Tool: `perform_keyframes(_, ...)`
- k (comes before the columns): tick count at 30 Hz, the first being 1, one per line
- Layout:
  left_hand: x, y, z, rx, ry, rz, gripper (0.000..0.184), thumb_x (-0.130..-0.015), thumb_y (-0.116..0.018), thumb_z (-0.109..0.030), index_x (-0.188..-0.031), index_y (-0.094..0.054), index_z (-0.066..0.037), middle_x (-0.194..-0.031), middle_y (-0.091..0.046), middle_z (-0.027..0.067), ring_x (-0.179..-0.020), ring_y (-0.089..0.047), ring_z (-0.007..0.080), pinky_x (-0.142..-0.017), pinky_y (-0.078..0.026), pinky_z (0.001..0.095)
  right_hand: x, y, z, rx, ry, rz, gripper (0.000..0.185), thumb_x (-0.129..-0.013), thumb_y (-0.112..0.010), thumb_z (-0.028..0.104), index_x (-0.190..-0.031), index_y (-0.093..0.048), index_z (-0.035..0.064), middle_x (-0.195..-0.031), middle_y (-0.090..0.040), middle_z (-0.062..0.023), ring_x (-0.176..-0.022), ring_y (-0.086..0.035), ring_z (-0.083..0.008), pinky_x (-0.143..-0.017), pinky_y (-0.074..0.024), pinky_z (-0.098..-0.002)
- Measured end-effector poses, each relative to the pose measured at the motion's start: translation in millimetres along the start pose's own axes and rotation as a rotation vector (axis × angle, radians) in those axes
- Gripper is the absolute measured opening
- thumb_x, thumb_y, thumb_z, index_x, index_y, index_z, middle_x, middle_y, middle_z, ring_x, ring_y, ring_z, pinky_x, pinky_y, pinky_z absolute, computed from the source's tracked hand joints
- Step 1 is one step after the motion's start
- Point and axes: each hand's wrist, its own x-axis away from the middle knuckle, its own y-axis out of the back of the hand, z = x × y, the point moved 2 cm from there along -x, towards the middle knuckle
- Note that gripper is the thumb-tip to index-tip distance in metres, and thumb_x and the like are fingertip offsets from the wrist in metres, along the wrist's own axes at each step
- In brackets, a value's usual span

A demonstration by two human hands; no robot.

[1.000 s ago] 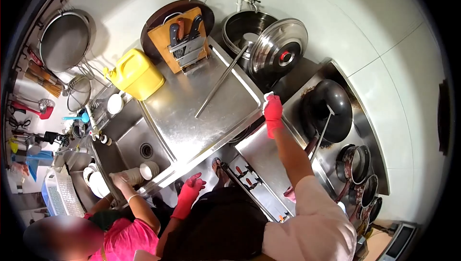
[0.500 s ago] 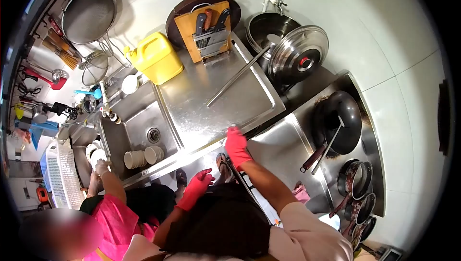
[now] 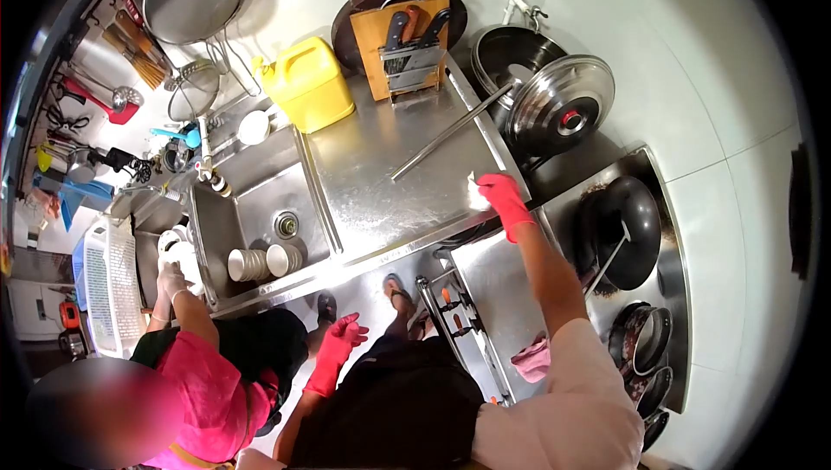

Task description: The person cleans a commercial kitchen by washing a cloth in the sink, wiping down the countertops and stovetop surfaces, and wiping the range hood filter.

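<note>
My right hand (image 3: pixel 503 199), in a pink rubber glove, presses a small white cloth (image 3: pixel 477 192) against the right front part of the steel counter (image 3: pixel 372 202). Its fingers are closed on the cloth. My left hand (image 3: pixel 340 338), gloved the same way, hangs over the floor before the counter, its fingers partly curled and apart, with nothing in it. A long metal-handled ladle (image 3: pixel 450 132) lies across the counter behind the cloth, its head near the large pot (image 3: pixel 519 59).
A yellow jug (image 3: pixel 310 87) and a knife rack (image 3: pixel 412 65) stand at the counter's back. Stacked bowls (image 3: pixel 249 265) sit in the sink (image 3: pixel 247 210). A co-worker (image 3: pixel 203 383) handles dishes at the left. The wok (image 3: pixel 628 236) and pans (image 3: pixel 647 340) are at the right.
My right hand moved with the cloth from the counter's right corner to its front edge, then back up and right onto the surface. The view has shifted; the co-worker's hands moved left, from bowls to plates.
</note>
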Motion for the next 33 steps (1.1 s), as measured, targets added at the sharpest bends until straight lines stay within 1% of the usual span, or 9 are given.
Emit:
perform_keyframes(3, 7.3, 11.0, 16.6, 0.043, -0.024, -0.021, 0.046, -0.102, -0.058, -0.032, -0.139, -0.052, -0.005, -0.107, -0.073, 0.0138, -0.090, -0.071, 0.0216, -0.078, -0.056, 0.0318, 7.5, 26.7, -0.5, 0.290, 0.011, -0.195, 0.040, -0.071, -0.083, 0.016, -0.109, -0.072, 0.0125, -0.107, -0.067, -0.0095, -0.100, -0.064, -0.0319, -0.087, -0.0525, -0.0415)
perform_keyframes(12, 1.6, 15.7, -8.8, 0.097, -0.128, 0.008, 0.053, -0.103, -0.057, -0.038, -0.142, -0.050, -0.003, -0.111, -0.071, 0.0124, -0.092, -0.070, 0.0195, -0.080, -0.054, 0.0299, 4.9, -1.8, -7.2, 0.164, 0.263, -0.131, 0.010, -0.082, -0.065, 0.021, -0.084, -0.065, 0.0113, -0.095, -0.065, -0.0126, -0.093, -0.062, -0.0380, -0.077, -0.0507, -0.0491)
perform_keyframes(18, 0.9, 32.7, -3.2, 0.149, -0.072, 0.003, 0.048, -0.104, -0.055, -0.030, -0.143, -0.049, -0.003, -0.110, -0.071, 0.0115, -0.093, -0.069, 0.0181, -0.083, -0.054, 0.0293, 0.6, -23.4, -4.2, 0.296, -0.023, -0.343, 0.017, -0.090, -0.060, 0.024, -0.089, -0.061, 0.0074, -0.086, -0.065, -0.0167, -0.094, -0.063, -0.0393, -0.079, -0.0507, -0.0508)
perform_keyframes(19, -0.5, 34.7, -3.0, 0.165, -0.062, -0.005, 0.047, -0.104, -0.055, -0.029, -0.143, -0.049, -0.003, -0.110, -0.071, 0.0116, -0.092, -0.069, 0.0182, -0.083, -0.054, 0.0294, 18.8, -24.2, 52.8, -0.152, -0.388, -0.253, 0.016, -0.091, -0.058, 0.022, -0.088, -0.060, 0.0064, -0.085, -0.064, -0.0163, -0.094, -0.064, -0.0373, -0.078, -0.0515, -0.0494)
perform_keyframes(22, -6.6, 42.7, 9.2, 0.204, -0.049, -0.018, 0.045, -0.105, -0.053, -0.026, -0.143, -0.049, -0.003, -0.110, -0.071, 0.0120, -0.091, -0.070, 0.0187, -0.083, -0.055, 0.0299, 36.9, -114.7, 62.4, 0.363, 0.207, -0.497, 0.010, -0.092, -0.054, 0.012, -0.085, -0.058, 0.0073, -0.081, -0.062, -0.0133, -0.083, -0.066, -0.0272, -0.067, -0.0516, -0.0385)
perform_keyframes(26, -8.0, 45.1, 2.4, 0.201, -0.038, -0.038, 0.045, -0.105, -0.052, -0.025, -0.143, -0.048, -0.002, -0.109, -0.071, 0.0121, -0.092, -0.069, 0.0181, -0.084, -0.054, 0.0295, 96.3, -282.6, 165.4, 0.825, 0.153, -0.271, 0.009, -0.087, -0.061, 0.020, -0.083, -0.060, 0.0120, -0.080, -0.062, -0.0097, -0.075, -0.063, -0.0277, -0.066, -0.0497, -0.0410)
perform_keyframes(29, -4.1, 46.4, -15.6, 0.144, -0.042, -0.057, 0.044, -0.105, -0.052, -0.023, -0.143, -0.048, -0.001, -0.109, -0.071, 0.0117, -0.091, -0.068, 0.0172, -0.085, -0.054, 0.0286, 113.0, -361.7, 192.9, -0.043, -0.148, -0.069, 0.020, -0.093, -0.054, 0.022, -0.076, -0.060, 0.0122, -0.070, -0.062, -0.0067, -0.062, -0.062, -0.0235, -0.058, -0.0472, -0.0405)
perform_keyframes(32, -3.6, 53.9, -33.3, 0.097, -0.075, -0.077, 0.043, -0.105, -0.052, -0.022, -0.143, -0.049, -0.002, -0.108, -0.071, 0.0119, -0.092, -0.068, 0.0178, -0.085, -0.054, 0.0291, 114.4, -338.1, 203.5, -0.020, 0.169, -0.146, 0.026, -0.095, -0.054, 0.025, -0.074, -0.062, 0.0109, -0.062, -0.061, -0.0069, -0.054, -0.059, -0.0257, -0.054, -0.0462, -0.0407)
perform_keyframes(33, -5.7, 56.8, -33.6, 0.117, -0.074, -0.088, 0.043, -0.105, -0.052, -0.022, -0.142, -0.050, -0.002, -0.108, -0.071, 0.0119, -0.092, -0.069, 0.0179, -0.085, -0.054, 0.0291, 104.6, -306.9, 186.5, -0.598, -0.327, 0.124, 0.019, -0.094, -0.054, 0.021, -0.084, -0.064, 0.0086, -0.079, -0.068, -0.0115, -0.068, -0.064, -0.0306, -0.061, -0.0493, -0.0402)
